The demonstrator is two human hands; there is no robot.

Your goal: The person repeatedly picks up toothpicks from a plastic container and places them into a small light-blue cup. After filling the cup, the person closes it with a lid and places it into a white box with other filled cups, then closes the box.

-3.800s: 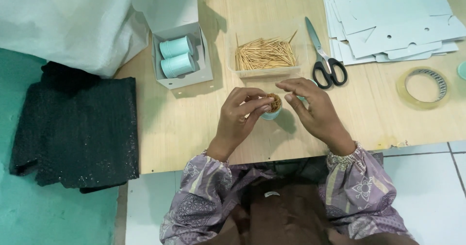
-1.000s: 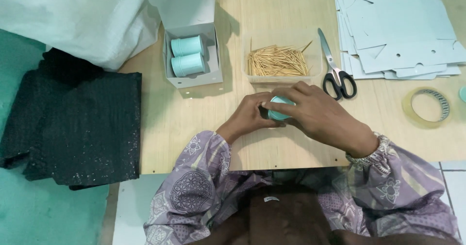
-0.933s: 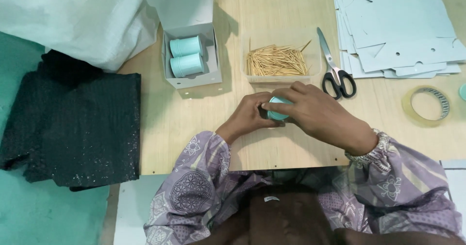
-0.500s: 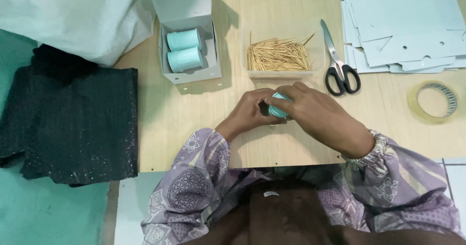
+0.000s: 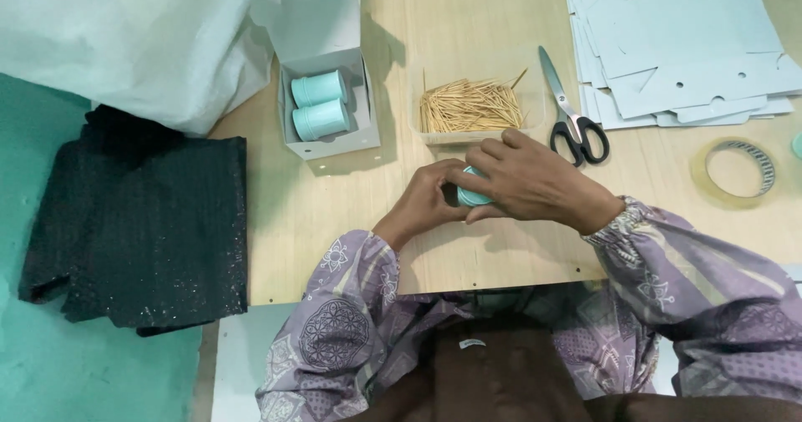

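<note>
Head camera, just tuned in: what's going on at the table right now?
A person seated at a wooden table has both hands closed around a small teal container: the left hand grips its side, and the right hand covers its top. Just beyond sits a clear tub of toothpicks. To the left, an open white box holds two more teal containers. Scissors, a stack of flat cardboard cut-outs and a roll of tape lie on the right.

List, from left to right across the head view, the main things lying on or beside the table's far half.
Black cloth → open box of teal canisters → tub of toothpicks → scissors → tape roll.
</note>
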